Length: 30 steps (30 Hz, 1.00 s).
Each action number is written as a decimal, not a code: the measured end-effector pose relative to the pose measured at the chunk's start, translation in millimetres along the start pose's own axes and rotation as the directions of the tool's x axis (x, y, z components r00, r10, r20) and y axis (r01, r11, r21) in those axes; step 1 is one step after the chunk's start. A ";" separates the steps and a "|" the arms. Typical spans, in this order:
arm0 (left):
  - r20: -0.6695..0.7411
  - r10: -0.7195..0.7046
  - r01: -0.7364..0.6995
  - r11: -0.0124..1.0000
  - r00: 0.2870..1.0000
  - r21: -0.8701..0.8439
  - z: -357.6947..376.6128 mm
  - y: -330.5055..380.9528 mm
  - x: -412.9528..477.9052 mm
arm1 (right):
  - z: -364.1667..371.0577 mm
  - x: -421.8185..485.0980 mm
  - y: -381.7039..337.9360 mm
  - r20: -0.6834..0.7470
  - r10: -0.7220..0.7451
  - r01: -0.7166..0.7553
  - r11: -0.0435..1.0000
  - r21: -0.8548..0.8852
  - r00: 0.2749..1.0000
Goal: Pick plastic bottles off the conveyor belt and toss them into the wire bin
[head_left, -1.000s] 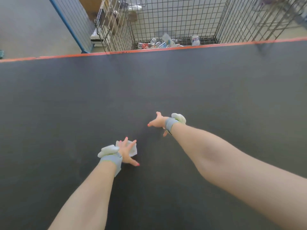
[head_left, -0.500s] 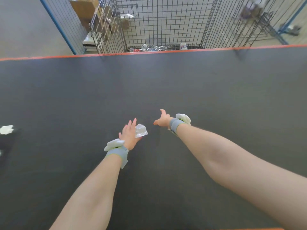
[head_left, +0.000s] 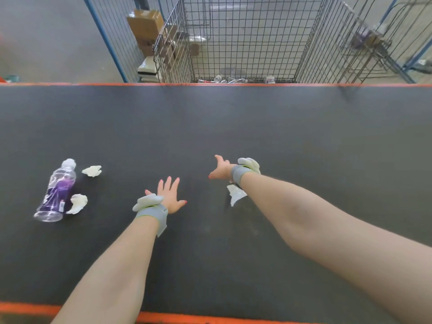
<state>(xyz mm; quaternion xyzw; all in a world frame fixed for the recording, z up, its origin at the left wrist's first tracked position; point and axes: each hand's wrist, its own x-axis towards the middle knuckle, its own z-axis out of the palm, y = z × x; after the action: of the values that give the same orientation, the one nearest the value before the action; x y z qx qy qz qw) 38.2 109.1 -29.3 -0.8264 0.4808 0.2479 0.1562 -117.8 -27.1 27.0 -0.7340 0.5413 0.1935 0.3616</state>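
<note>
A clear plastic bottle (head_left: 56, 191) with a purple label and a white cap lies on its side at the left of the dark conveyor belt (head_left: 257, 127). My left hand (head_left: 169, 195) hovers over the belt's middle with fingers spread, holding nothing, well to the right of the bottle. My right hand (head_left: 221, 169) reaches forward with fingers straight and empty. The wire bin (head_left: 245, 38) stands past the belt's far edge, with several bottles (head_left: 233, 79) on its floor.
Crumpled white paper scraps lie on the belt: one beside the bottle's cap (head_left: 91, 170), one beside its base (head_left: 78, 203), one under my right wrist (head_left: 236, 194). Orange edges border the belt. Cardboard boxes (head_left: 146, 24) sit behind a wire fence at the back left.
The bottle and two paper scraps have come into view from the left. The scrap that was by my left hand now lies under my right wrist. My view has tilted up and left.
</note>
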 end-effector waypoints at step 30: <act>-0.062 -0.108 0.069 0.892 0.992 -0.447 -9.0 26.7 53.5 | 4.9 39.9 13.2 0.046 0.053 -0.055 0.997 0.050 0.998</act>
<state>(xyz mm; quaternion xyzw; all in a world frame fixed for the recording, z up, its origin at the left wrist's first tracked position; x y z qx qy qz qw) 39.4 53.2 -52.2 -0.8710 0.3799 0.3082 -0.0457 -116.0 -51.6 -7.5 -0.7052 0.5574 0.2057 0.3870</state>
